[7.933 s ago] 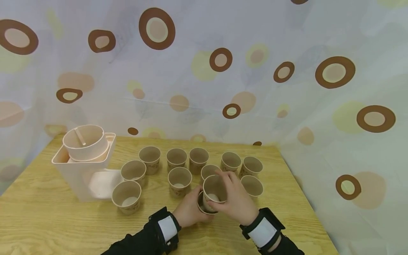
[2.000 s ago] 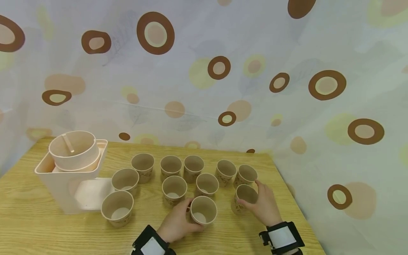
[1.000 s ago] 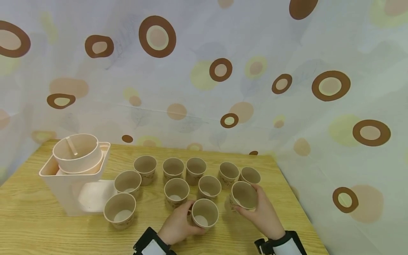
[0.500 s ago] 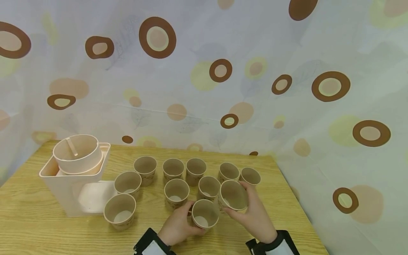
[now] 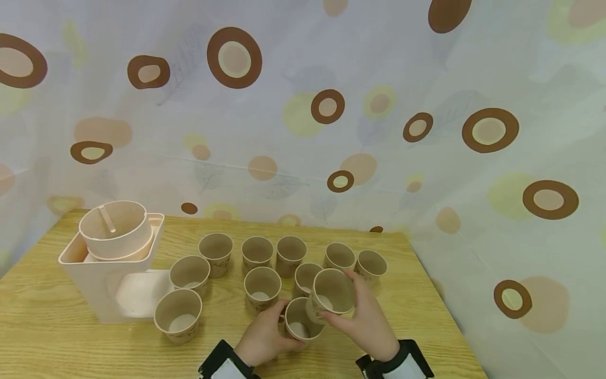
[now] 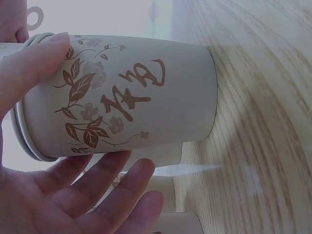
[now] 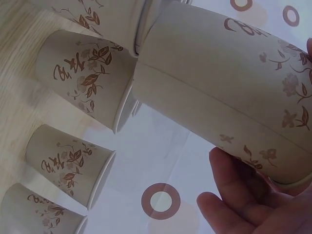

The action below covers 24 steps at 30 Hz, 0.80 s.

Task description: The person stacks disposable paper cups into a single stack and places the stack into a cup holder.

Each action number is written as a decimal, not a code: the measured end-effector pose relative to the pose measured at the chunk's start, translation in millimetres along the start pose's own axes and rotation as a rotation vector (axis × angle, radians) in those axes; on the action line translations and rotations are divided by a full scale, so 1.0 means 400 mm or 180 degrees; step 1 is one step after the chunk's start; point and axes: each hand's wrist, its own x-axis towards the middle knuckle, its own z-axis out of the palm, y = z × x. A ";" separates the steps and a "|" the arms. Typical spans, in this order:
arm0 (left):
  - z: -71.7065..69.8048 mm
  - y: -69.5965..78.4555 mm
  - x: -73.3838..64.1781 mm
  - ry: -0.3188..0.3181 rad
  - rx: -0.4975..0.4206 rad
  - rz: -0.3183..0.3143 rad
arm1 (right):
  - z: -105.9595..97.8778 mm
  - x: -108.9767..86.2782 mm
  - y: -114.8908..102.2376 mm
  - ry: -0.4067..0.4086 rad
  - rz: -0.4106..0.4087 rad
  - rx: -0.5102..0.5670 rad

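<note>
The left hand curls thumb and fingers round the near cup on the worktop; the right hand pinches a raised cup, tilted, its base at the near cup's rim.

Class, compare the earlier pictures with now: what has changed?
The right hand took a cup from the right, lifted it and moved it left to the cup in the left hand. The left hand kept its hold; the other cups and pale container stayed put.
</note>
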 end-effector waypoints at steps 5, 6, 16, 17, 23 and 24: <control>0.002 -0.003 0.000 0.0023 0.0025 0.0021 | 0.010 -0.001 -0.008 -0.0040 -0.0014 0.0108; 0.003 -0.004 0.000 0.0025 0.0021 0.0030 | 0.012 -0.001 -0.010 -0.0053 -0.0024 0.0131; 0.003 -0.010 0.003 -0.0026 0.0001 0.0005 | 0.025 -0.008 -0.026 -0.0309 0.0053 0.0288; 0.003 -0.010 0.004 -0.0025 0.0003 0.0004 | 0.028 -0.009 -0.026 -0.0335 0.0054 0.0263; 0.002 -0.008 0.002 -0.0025 0.0031 -0.0030 | 0.045 -0.017 -0.027 -0.0421 0.0001 0.0089; 0.002 -0.008 0.002 -0.0025 0.0023 -0.0036 | 0.047 -0.018 -0.027 -0.0441 -0.0007 0.0085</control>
